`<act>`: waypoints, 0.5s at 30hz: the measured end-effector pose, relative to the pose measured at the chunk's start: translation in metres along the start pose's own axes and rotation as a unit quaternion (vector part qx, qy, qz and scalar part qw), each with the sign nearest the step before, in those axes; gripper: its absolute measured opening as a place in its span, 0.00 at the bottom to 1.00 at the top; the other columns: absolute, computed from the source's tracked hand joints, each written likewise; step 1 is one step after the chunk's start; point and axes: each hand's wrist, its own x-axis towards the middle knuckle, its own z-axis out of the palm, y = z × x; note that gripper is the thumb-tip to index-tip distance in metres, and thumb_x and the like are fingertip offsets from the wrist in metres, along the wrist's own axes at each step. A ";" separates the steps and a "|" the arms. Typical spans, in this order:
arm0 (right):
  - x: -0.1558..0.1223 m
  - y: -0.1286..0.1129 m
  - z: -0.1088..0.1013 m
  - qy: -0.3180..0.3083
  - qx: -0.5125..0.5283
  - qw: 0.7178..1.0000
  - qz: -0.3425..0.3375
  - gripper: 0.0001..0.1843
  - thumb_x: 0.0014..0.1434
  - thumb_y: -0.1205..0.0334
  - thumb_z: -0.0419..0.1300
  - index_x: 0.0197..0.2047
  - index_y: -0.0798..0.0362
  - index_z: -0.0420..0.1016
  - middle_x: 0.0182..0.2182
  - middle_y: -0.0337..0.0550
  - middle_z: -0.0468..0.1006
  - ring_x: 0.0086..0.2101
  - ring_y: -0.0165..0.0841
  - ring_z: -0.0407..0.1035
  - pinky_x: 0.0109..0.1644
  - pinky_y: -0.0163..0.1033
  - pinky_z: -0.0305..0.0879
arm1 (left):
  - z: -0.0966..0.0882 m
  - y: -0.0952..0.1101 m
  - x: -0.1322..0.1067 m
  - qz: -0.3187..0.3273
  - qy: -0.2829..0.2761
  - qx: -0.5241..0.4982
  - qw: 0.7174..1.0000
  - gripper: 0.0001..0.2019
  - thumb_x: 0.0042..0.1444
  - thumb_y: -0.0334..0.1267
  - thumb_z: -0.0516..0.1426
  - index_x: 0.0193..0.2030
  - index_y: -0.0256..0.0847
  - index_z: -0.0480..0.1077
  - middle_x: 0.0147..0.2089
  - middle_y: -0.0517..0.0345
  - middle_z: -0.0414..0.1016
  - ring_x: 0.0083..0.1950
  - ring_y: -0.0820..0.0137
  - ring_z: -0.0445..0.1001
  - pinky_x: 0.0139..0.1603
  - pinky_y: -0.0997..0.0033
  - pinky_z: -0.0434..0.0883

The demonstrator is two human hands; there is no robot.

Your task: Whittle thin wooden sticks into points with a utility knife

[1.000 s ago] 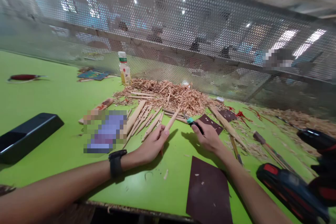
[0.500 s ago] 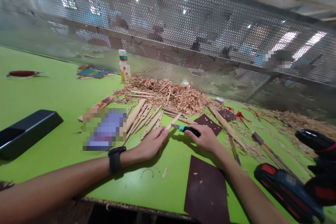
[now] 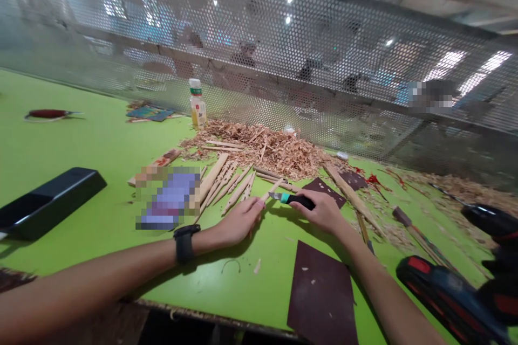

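Observation:
My left hand (image 3: 238,220) lies on the green table (image 3: 81,145) and pins down a thin wooden stick (image 3: 270,191) that points up and to the right. My right hand (image 3: 324,210) grips a small carving knife (image 3: 294,199) with a black handle and teal collar. Its blade touches the stick just past my left fingertips. A black watch (image 3: 185,242) sits on my left wrist. A row of carved sticks (image 3: 226,183) lies just beyond my left hand.
A heap of wood shavings (image 3: 267,148) and a small bottle (image 3: 197,110) stand at the back by a perforated metal screen (image 3: 259,64). Dark sandpaper sheets (image 3: 321,294) lie near the front edge. A cordless drill (image 3: 449,296) sits at right, a black tray (image 3: 48,202) at left.
My right hand drew the knife back from beyond the stick's tip to the stick beside my left fingertips. My left hand kept the stick pinned. The view shifted slightly.

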 end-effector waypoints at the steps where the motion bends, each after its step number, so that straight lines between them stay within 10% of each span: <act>1: 0.000 0.000 0.000 0.003 -0.002 1.000 0.001 0.32 0.68 0.32 0.53 0.48 0.51 0.83 0.40 0.48 0.86 0.35 0.41 0.78 0.36 0.41 0.65 | 0.000 -0.001 0.000 0.000 -0.002 -0.002 1.000 0.22 0.68 0.61 0.50 0.39 0.42 0.64 0.28 0.67 0.60 0.23 0.75 0.58 0.23 0.74 0.60; 15: 0.000 0.001 0.000 0.020 -0.021 1.000 -0.002 0.31 0.67 0.31 0.53 0.48 0.49 0.83 0.42 0.49 0.85 0.39 0.44 0.78 0.39 0.43 0.68 | -0.006 -0.014 0.009 -0.017 -0.024 -0.049 0.998 0.22 0.67 0.61 0.52 0.39 0.42 0.63 0.28 0.67 0.59 0.23 0.77 0.55 0.22 0.75 0.56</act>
